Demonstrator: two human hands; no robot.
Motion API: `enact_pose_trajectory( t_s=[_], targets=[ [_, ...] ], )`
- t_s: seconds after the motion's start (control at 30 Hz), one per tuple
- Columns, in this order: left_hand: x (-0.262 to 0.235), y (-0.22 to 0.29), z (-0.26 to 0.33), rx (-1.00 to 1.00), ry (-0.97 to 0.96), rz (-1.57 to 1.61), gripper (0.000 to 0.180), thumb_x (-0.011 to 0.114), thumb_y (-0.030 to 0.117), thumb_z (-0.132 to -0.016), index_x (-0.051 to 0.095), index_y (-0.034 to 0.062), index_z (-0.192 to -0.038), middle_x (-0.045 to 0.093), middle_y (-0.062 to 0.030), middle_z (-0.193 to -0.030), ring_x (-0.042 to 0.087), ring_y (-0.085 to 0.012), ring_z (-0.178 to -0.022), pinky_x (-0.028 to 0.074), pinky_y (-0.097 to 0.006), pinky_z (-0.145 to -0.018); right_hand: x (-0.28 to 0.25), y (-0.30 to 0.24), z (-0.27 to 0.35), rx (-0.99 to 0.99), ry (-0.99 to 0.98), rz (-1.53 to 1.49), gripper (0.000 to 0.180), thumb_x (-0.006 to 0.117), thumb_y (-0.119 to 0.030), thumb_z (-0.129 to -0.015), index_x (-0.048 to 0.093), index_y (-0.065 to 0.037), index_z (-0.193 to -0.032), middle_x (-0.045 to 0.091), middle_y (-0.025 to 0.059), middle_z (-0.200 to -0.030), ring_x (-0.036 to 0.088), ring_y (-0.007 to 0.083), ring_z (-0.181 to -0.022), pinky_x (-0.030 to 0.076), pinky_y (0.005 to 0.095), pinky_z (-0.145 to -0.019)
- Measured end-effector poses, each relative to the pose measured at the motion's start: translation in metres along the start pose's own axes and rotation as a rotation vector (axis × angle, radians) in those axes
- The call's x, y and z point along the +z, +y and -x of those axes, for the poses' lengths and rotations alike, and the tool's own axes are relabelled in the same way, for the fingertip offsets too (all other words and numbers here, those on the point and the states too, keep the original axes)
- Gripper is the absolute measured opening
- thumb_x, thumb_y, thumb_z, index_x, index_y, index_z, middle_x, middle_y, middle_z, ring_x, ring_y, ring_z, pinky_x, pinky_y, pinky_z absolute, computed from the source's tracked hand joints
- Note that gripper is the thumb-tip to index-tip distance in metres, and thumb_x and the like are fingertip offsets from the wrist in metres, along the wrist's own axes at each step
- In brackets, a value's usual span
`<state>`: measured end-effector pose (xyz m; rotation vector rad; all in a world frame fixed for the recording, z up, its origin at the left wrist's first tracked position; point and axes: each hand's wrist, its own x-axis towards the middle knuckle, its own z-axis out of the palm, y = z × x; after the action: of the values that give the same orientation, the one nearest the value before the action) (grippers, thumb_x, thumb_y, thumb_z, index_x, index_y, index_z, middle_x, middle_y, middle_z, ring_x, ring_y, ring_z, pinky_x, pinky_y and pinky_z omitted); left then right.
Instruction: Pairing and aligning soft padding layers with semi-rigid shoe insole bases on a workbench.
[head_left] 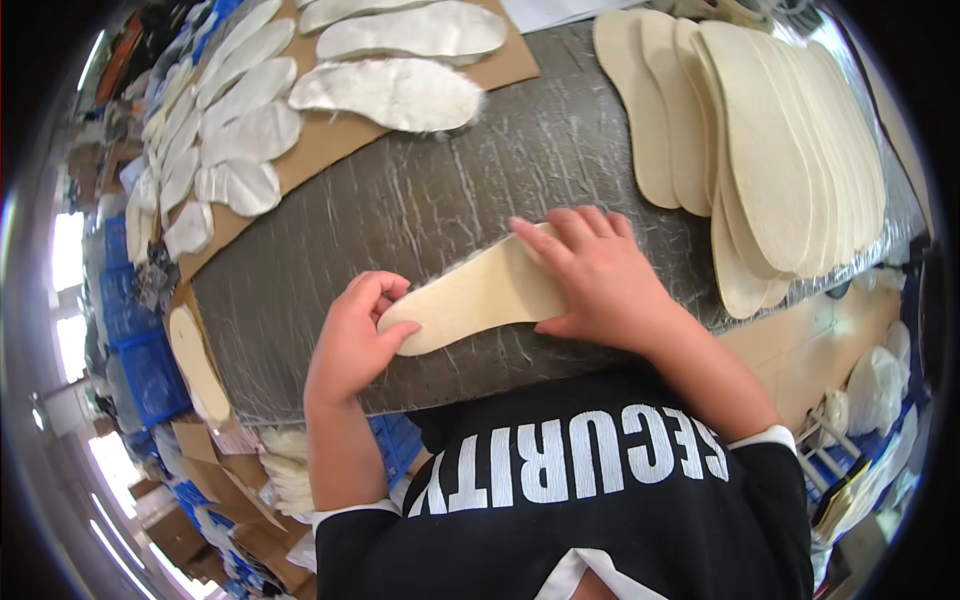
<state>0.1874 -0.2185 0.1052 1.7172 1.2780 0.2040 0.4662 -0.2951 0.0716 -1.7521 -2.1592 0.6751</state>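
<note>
Between my two hands lies a cream insole (475, 300), its smooth felt face up, with a strip of white fuzz showing along its far edge. My left hand (362, 325) pinches its narrower left end, thumb on top and fingers at the far side. Over the right end, my right hand (600, 275) grips it with the thumb at the near edge and the fingers across the far one. The insole is held just over the dark, plastic-covered table (290, 300); whether it touches the surface I cannot tell.
A fanned stack of cream insoles (790, 150) rests at the far right of the table. At the far left, several fluffy white insoles (390, 95) are spread on brown cardboard (330, 140). Another cream insole (197, 360) is at the left edge, near blue crates (150, 380) and an open carton (235, 490).
</note>
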Motion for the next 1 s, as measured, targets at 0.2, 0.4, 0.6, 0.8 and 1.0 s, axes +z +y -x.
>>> enact_pose_trajectory(
  t_s=[0.2,0.4,0.6,0.8,1.0],
  targets=[
    [-0.007,-0.01,-0.002,-0.03,0.006,0.399,0.024,0.067,-0.008,-0.081,0.059,-0.0001,-0.103,0.063,-0.0018,-0.091,0.06,-0.0071,-0.083,0.049,-0.022,-0.076,0.004,-0.026,-0.024,-0.299,0.147,-0.018,0.096,0.087,-0.033,-0.057,0.045,-0.012,-0.141,0.047,0.0148,-0.137,0.04,0.0339,-0.131,0.03,0.0511,-0.109],
    [-0.005,-0.023,-0.01,0.026,0.083,0.765,0.016,0.063,0.006,-0.091,0.06,-0.0017,-0.104,0.067,-0.009,-0.095,0.064,-0.0126,-0.085,0.053,-0.025,-0.075,0.029,-0.048,-0.063,-0.502,0.03,-0.233,0.085,0.082,-0.013,-0.061,0.046,-0.005,-0.137,0.055,0.0156,-0.121,0.051,0.0353,-0.116,0.039,0.0454,-0.102],
    [0.009,-0.058,0.008,-0.314,0.18,0.671,0.022,0.06,0.016,-0.094,0.066,-0.0042,-0.099,0.069,-0.0105,-0.087,0.066,-0.0164,-0.067,0.052,-0.025,-0.055,0.019,-0.054,-0.061,-0.29,0.001,-0.428,0.077,0.077,-0.006,-0.067,0.044,-0.002,-0.136,0.051,0.0211,-0.125,0.052,0.0394,-0.115,0.046,0.0439,-0.097],
    [0.021,-0.053,-0.001,-0.313,0.093,0.686,0.017,0.06,0.014,-0.092,0.066,-0.0021,-0.093,0.068,-0.0065,-0.078,0.063,-0.0114,-0.06,0.046,-0.023,-0.049,0.014,-0.058,-0.06,-0.292,-0.039,-0.37,0.079,0.079,-0.004,-0.065,0.044,-0.003,-0.135,0.049,0.0192,-0.127,0.053,0.0381,-0.113,0.047,0.0418,-0.095],
    [0.019,-0.047,-0.001,-0.224,0.091,0.731,0.012,0.061,0.012,-0.092,0.065,0.001,-0.091,0.066,-0.0031,-0.074,0.059,-0.0076,-0.058,0.041,-0.019,-0.049,0.008,-0.061,-0.062,-0.306,0.021,-0.26,0.074,0.079,-0.004,-0.063,0.048,-0.002,-0.13,0.05,0.0181,-0.121,0.051,0.0379,-0.109,0.046,0.0437,-0.093]
  ],
)
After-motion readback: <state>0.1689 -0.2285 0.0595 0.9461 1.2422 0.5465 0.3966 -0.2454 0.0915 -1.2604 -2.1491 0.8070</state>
